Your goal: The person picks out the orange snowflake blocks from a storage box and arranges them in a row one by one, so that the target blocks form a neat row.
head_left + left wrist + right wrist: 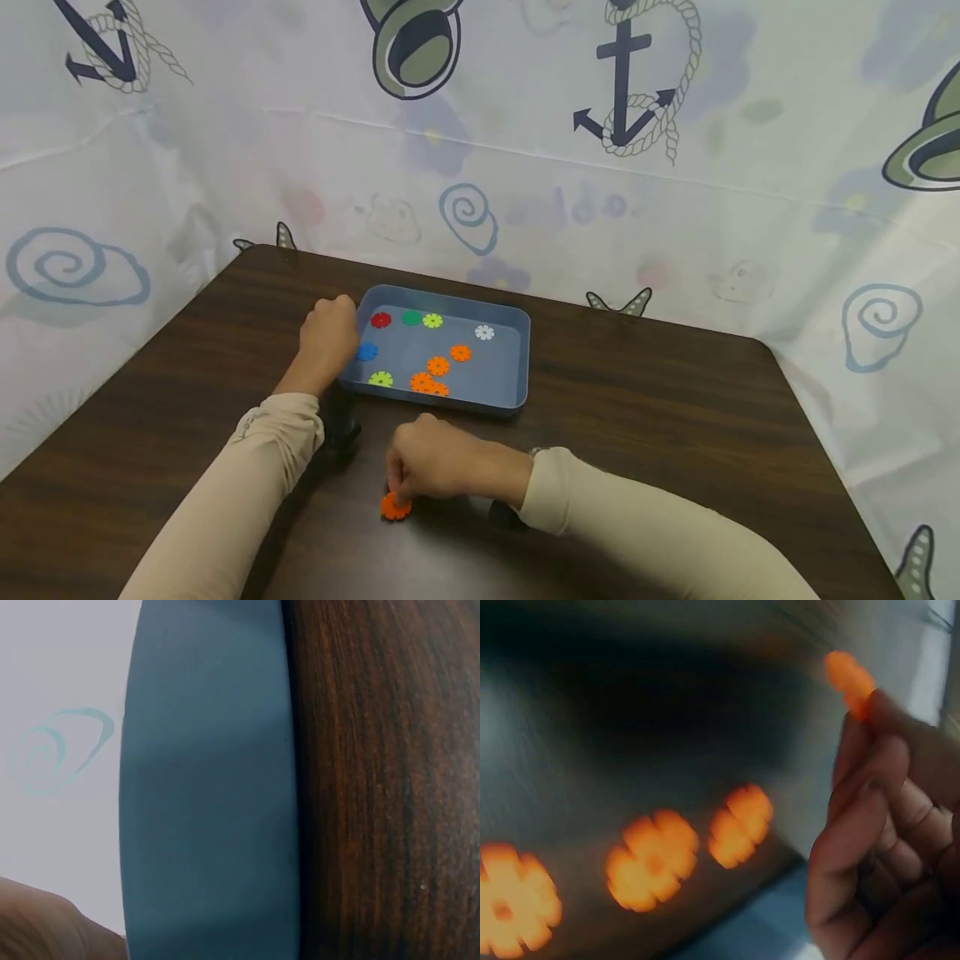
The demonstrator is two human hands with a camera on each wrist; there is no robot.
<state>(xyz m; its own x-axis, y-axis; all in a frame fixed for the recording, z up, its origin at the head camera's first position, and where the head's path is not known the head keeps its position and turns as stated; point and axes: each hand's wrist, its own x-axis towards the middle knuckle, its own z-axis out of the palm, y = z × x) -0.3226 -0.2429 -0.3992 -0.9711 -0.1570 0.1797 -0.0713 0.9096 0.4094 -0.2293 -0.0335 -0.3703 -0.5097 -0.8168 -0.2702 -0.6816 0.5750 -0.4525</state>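
My left hand (pixel 328 340) grips the left side of a blue-grey tray (pixel 517 358). In the left wrist view, the tray's outer wall (pixel 210 787) fills the middle, with part of the hand (pixel 52 930) at its lower end. Closer to me, my right hand (pixel 446 458) pinches an orange flower-shaped disc (pixel 395 506) between thumb and finger, low over the table. The right wrist view shows this disc (pixel 849 679) edge-on at the fingertips. More orange discs (pixel 654 861) appear to the left of the fingers there, blurred.
Inside the tray lie a red disc (pixel 381 320), a green disc (pixel 411 317), a blue disc (pixel 367 352), a white disc (pixel 484 332), yellow-green discs (pixel 432 320) and several orange discs (pixel 438 366). The dark wooden table (pixel 660 400) meets a patterned cloth (pixel 525 167) behind.
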